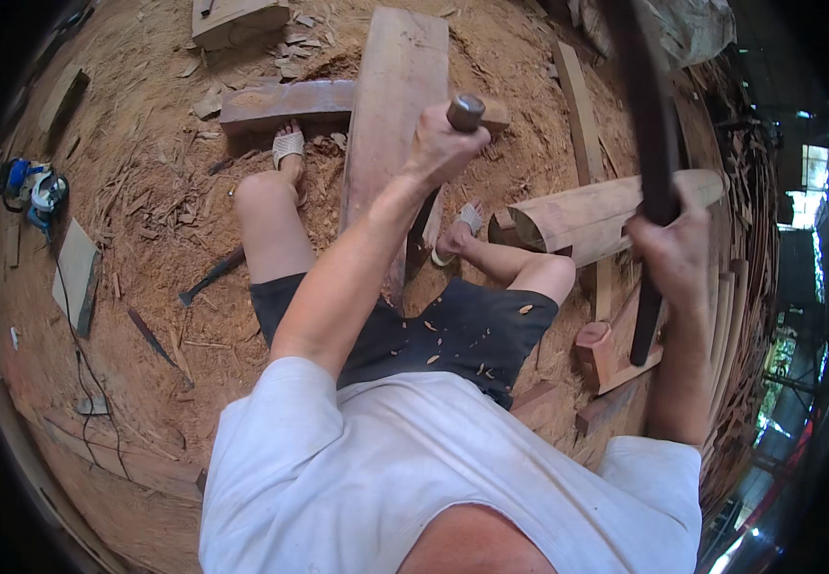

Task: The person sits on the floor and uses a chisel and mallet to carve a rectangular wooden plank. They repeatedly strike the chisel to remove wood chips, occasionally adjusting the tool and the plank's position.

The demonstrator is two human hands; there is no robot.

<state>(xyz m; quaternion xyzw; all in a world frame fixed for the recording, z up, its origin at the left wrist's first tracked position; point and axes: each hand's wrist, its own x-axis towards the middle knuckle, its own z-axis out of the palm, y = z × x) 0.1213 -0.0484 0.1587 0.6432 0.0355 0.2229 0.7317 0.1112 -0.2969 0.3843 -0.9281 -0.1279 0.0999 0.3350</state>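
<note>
I sit on a sawdust-covered floor with my legs on either side of a long reddish plank [393, 86]. My left hand [436, 145] is closed around a chisel [465, 111]; its round metal-ringed handle end sticks up above my fist, and the blade is hidden against the plank's right edge. My right hand [675, 256] grips a long dark wooden club [652, 143], held upright and raised at my right side. A pale rounded timber piece [598, 212] lies just behind that hand.
A thick beam [285, 100] lies across the plank's far end by my left foot. A blue power tool [34, 189] with its cord, a small board [75, 273], a dark-handled tool [210, 277] and wood scraps lie at left. Stacked timber [615, 359] crowds the right.
</note>
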